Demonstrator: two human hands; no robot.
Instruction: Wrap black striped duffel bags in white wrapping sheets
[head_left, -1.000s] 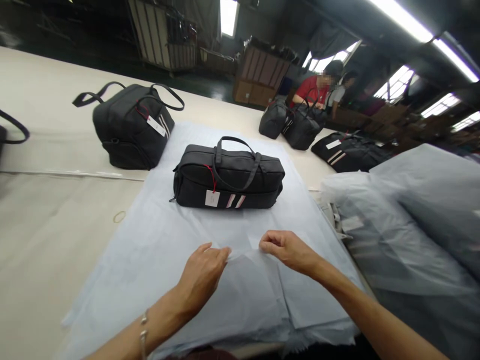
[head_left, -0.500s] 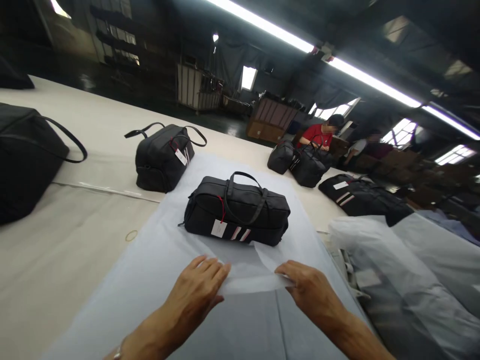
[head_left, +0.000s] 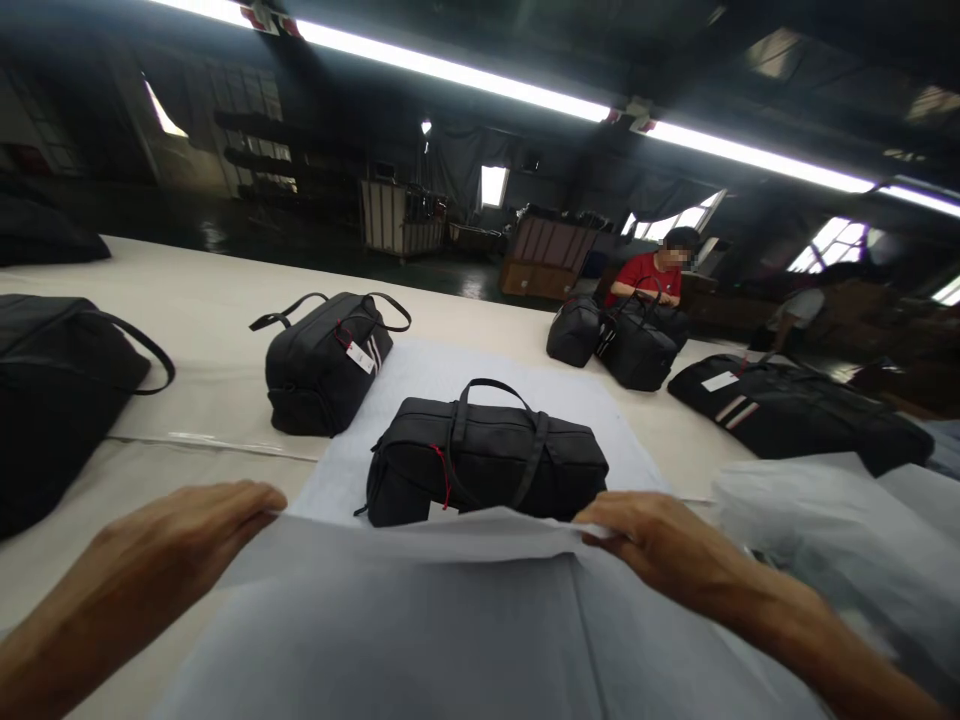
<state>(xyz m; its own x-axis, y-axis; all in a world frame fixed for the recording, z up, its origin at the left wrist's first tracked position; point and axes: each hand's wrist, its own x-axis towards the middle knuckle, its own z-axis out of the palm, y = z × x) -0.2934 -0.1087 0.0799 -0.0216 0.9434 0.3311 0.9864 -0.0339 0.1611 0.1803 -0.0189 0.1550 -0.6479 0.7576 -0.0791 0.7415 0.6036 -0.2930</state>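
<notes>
A black duffel bag (head_left: 495, 450) with two handles, a red cord and a white tag sits upright on the pale sheet material covering the table. In front of it, a thin translucent white sheet (head_left: 420, 620) is lifted at its edge and covers the bag's lower front. My left hand (head_left: 195, 520) pinches the left end of that edge, thumb underneath. The edge's right part is gripped by my right hand (head_left: 637, 530), close to the bag's lower right corner. Between my hands the edge is drawn out nearly straight. Whether the sheet is paper or plastic I cannot tell.
Other black bags stand on the table: one behind left (head_left: 330, 365), one at the far left (head_left: 60, 390), one at right (head_left: 802, 410). Crumpled translucent sheeting (head_left: 825, 540) lies at the right. Across the table a person in red (head_left: 645, 275) handles bags.
My hands have moved up and apart, the left one furthest, raising and spreading the sheet's edge before the bag. The edge now hides the bag's stripes and part of its tag. The view has tilted.
</notes>
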